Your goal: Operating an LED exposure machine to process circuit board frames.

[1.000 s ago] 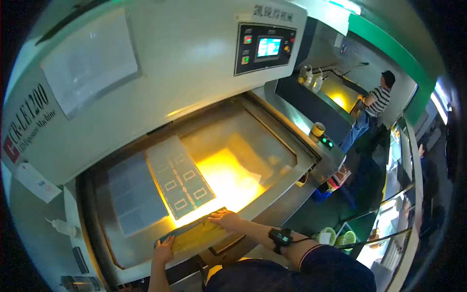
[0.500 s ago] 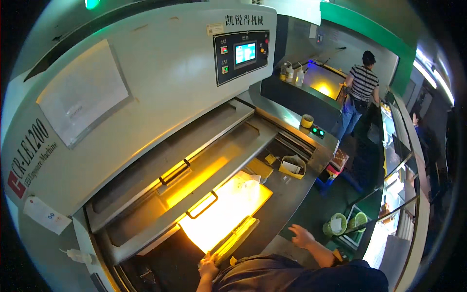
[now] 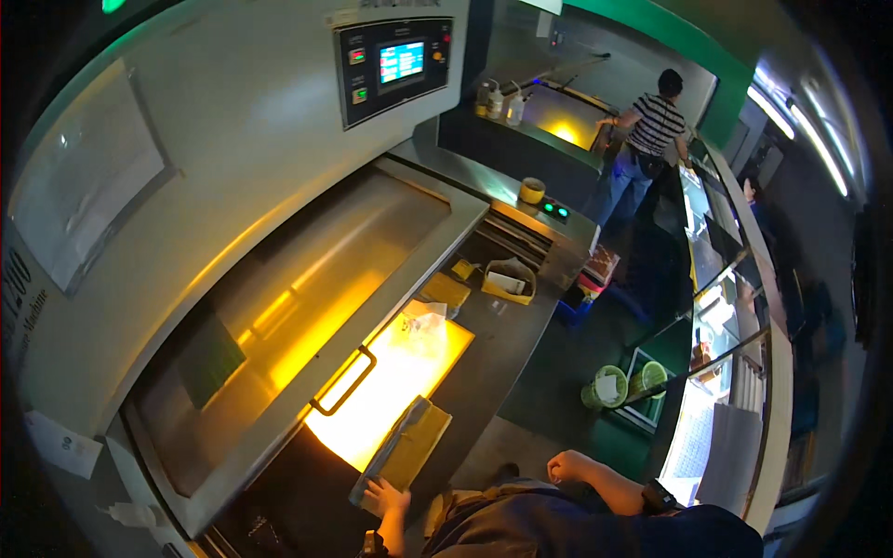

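Note:
My left hand lies with fingers spread on the near end of a stack of yellowish flat panels with a dark grey edge. The stack overlaps the near corner of a brightly lit yellow-white plate. Beyond that plate is a metal-framed tray with a clear or shiny surface, and a black bar handle on its near rail. My right hand hangs above the floor near my waist, its fingers curled in, with nothing visible in them. A dark band is on that wrist.
A grey machine with a control panel rises at the left. An open carton, yellow pads and a tape roll sit on the bench. Green bins stand on the floor. A person in a striped shirt works farther back.
The rear rail with its own handle no longer shows; one wide framed surface appears instead. My left fingers have spread over the stack's end. My right hand has curled in. The view has shifted.

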Demonstrator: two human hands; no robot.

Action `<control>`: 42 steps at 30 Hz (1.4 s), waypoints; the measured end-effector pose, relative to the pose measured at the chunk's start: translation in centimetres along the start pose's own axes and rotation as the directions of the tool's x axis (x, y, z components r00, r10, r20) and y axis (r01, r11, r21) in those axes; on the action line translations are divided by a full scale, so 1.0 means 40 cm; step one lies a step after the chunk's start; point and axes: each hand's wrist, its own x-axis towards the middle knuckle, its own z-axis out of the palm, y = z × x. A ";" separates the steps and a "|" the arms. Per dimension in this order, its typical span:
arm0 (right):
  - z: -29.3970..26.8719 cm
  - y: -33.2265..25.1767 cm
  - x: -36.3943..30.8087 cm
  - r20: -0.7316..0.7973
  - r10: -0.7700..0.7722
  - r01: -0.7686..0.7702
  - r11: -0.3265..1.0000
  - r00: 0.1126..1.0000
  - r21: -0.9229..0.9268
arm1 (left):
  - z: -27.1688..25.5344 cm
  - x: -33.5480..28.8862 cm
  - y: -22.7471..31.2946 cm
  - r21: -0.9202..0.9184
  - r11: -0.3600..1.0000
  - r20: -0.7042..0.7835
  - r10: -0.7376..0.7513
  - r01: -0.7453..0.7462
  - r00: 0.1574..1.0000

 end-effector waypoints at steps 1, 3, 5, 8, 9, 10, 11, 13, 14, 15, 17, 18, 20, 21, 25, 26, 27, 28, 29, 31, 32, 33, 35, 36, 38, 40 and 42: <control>-0.001 0.020 -0.026 -0.033 0.025 -0.023 0.999 0.999 0.049 | -0.006 0.005 0.023 -0.128 0.989 0.016 -0.075 0.076 0.997; 0.022 0.143 -0.057 -0.085 0.083 -0.082 0.996 0.993 0.019 | -0.089 -0.003 0.056 -0.733 0.680 0.121 0.107 0.016 0.987; 0.026 0.270 -0.083 -0.126 0.126 -0.129 0.991 0.984 -0.016 | -0.196 -0.014 0.126 -0.966 -0.228 0.044 0.322 0.123 0.946; 0.029 0.371 -0.130 -0.129 0.125 -0.148 0.971 0.984 -0.187 | -0.320 -0.074 0.242 -0.643 -0.765 -0.127 0.047 -0.046 0.991; 0.023 0.406 -0.136 -0.129 0.120 -0.140 0.977 0.984 -0.163 | -0.365 -0.126 0.291 -0.572 -0.816 -0.110 -0.018 -0.078 0.994; 0.016 0.439 -0.126 -0.101 0.127 -0.145 0.971 0.987 -0.191 | -0.381 -0.165 0.334 -0.484 -0.869 -0.092 -0.072 -0.107 0.993; 0.007 0.472 -0.120 -0.071 0.135 -0.147 0.964 0.988 -0.221 | -0.381 -0.204 0.363 -0.390 -0.910 -0.067 -0.125 -0.141 0.990; -0.032 0.475 -0.112 -0.061 0.079 -0.089 0.978 0.995 -0.191 | -0.318 -0.232 0.363 -0.287 -0.942 -0.089 -0.156 -0.175 0.984; -0.032 0.503 -0.086 -0.041 0.077 -0.083 0.983 0.996 -0.166 | -0.285 -0.254 0.360 -0.180 -0.968 -0.091 -0.159 -0.173 0.983; -0.028 0.518 -0.076 -0.052 0.041 -0.049 0.985 0.998 -0.164 | -0.273 -0.295 0.368 -0.200 -0.962 -0.085 -0.174 -0.188 0.981; -0.048 0.515 -0.075 0.004 -0.039 0.038 0.975 0.999 -0.219 | -0.274 -0.392 0.381 -0.168 -0.976 -0.027 0.142 0.135 0.990; -0.057 0.489 -0.072 0.065 -0.096 0.110 0.955 0.993 -0.275 | -0.261 -0.380 0.338 -0.270 -0.960 0.046 0.064 0.074 0.997; -0.038 0.494 -0.059 0.030 -0.131 0.134 0.950 0.991 -0.281 | -0.278 -0.440 0.349 -0.245 -0.970 0.080 -0.011 0.009 0.997; -0.027 0.503 -0.052 -0.018 -0.163 0.151 0.945 0.987 -0.291 | -0.303 -0.486 0.360 -0.214 -0.976 0.112 -0.073 -0.048 0.991; -0.013 0.506 0.007 0.039 -0.318 0.314 0.896 0.947 -0.313 | -0.501 -0.667 0.369 -0.279 -0.960 -0.235 0.037 -0.031 0.971; -0.015 0.494 0.013 0.015 -0.283 0.276 0.920 0.959 -0.277 | -0.565 -0.709 0.379 -0.288 -0.956 -0.225 0.013 -0.054 0.974; -0.017 0.486 0.014 -0.013 -0.241 0.232 0.944 0.970 -0.236 | -0.629 -0.749 0.392 -0.301 -0.951 -0.212 -0.003 -0.069 0.977; -0.021 0.471 0.013 -0.007 -0.244 0.236 0.942 0.970 -0.239 | -0.672 -0.764 0.382 -0.321 -0.942 -0.242 -0.015 -0.094 0.970; -0.024 0.452 0.010 -0.002 -0.278 0.271 0.937 0.961 -0.219 | -0.712 -0.776 0.373 -0.341 -0.932 -0.270 -0.024 -0.119 0.962; -0.012 0.446 0.009 0.001 -0.300 0.295 0.937 0.954 -0.190 | -0.813 -0.832 0.401 -0.429 -0.890 -0.211 -0.065 -0.152 0.975; 0.003 0.446 0.015 -0.019 -0.403 0.390 0.895 0.915 -0.219 | -0.849 -0.847 0.403 -0.429 -0.890 -0.206 -0.068 -0.153 0.976; 0.021 0.444 0.022 -0.033 -0.504 0.481 0.840 0.863 -0.252 | -0.882 -0.864 0.399 -0.402 -0.907 -0.257 -0.023 -0.128 0.966; 0.058 0.445 0.055 -0.009 -0.445 0.434 0.877 0.895 -0.207 | -0.931 -0.878 0.391 -0.338 -0.938 -0.362 0.054 -0.077 0.931; 0.068 0.435 0.073 0.018 -0.397 0.394 0.904 0.918 -0.168 | -0.951 -0.879 0.379 -0.295 -0.953 -0.425 0.071 -0.064 0.903; 0.051 0.374 0.044 0.031 -0.504 0.494 0.830 0.863 -0.258 | -0.982 -0.854 0.359 -0.442 -0.858 -0.536 0.017 -0.264 0.844; 0.119 0.460 0.144 -0.079 -0.616 0.574 0.767 0.784 -0.287 | -0.997 -0.798 0.356 -0.562 -0.791 -0.706 0.307 -0.242 0.638; 0.248 0.695 0.326 -0.290 -0.634 0.573 0.773 0.717 -0.274 | -1.002 -0.768 0.400 -0.733 -0.639 -0.652 0.563 -0.233 0.508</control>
